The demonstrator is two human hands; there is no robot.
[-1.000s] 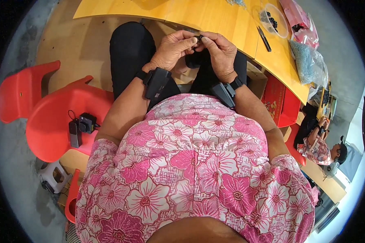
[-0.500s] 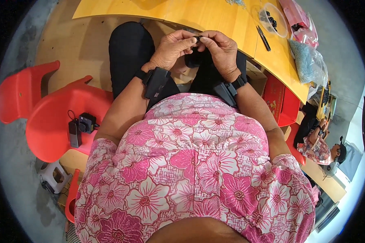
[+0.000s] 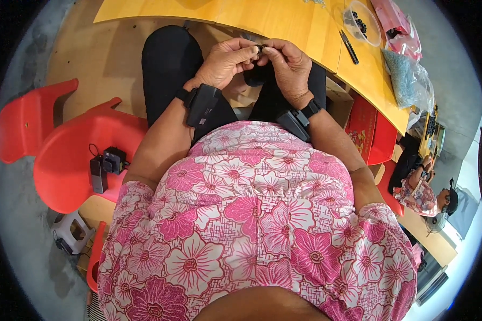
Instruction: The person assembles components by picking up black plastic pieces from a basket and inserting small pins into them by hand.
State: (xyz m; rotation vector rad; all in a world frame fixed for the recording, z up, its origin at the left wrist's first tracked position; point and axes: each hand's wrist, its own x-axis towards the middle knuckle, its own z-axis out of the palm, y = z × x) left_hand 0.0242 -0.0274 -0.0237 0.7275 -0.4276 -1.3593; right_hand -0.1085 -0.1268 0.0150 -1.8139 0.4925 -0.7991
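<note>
Over my lap, at the near edge of the yellow table [image 3: 284, 27], my two hands meet fingertip to fingertip. Between them is a small dark round piece [image 3: 261, 49], too small and too covered to name its kind. Thumb and forefinger of my left hand [image 3: 225, 61] pinch it from the left. From the right, my right hand [image 3: 289, 64] grips the same piece with thumb and bent forefinger. To the right on the table stands a clear plastic tub [image 3: 374, 33] holding several small black pieces [image 3: 360, 25].
Beside the tub lie black tweezers [image 3: 349, 47] and a clear bag of blue-grey bits [image 3: 404, 80]. Pink plastic bags [image 3: 395, 24] sit behind. A red box [image 3: 364, 128] is under the table. Red chairs [image 3: 80, 155] stand left, one carrying black devices [image 3: 110, 166]. Another person [image 3: 420, 184] sits at far right.
Both hands stay together on the small dark piece, with only slight finger movement. The whole view has shifted a little.
</note>
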